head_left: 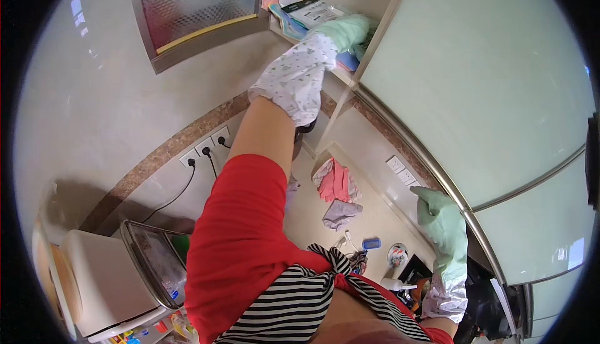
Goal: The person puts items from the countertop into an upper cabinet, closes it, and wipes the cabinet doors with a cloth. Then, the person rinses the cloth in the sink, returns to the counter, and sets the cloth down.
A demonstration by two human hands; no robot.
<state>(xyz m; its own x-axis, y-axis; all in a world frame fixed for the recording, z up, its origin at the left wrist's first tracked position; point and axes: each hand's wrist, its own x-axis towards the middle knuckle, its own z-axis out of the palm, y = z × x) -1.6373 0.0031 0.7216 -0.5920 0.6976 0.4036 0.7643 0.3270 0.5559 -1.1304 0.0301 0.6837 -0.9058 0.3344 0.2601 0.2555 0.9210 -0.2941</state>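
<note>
My left hand [350,31], in a pale green glove with a white patterned cuff, reaches into an open cabinet shelf [337,72]. It is on or beside a pile of folded cloths and a black-and-white packet [312,12]; its fingers are mostly hidden there. My right hand [437,209], gloved the same way, is lower right, near the wall sockets [400,170] and the cabinet's metal edge. Its thumb stands apart from the other fingers, and nothing shows in it.
Pink cloth [334,181] and a grey cloth [342,214] lie on the pale counter. A blue item [372,243] and a round tin [397,255] are nearer me. Plugged cords [206,151] line the left wall above a white appliance [103,281].
</note>
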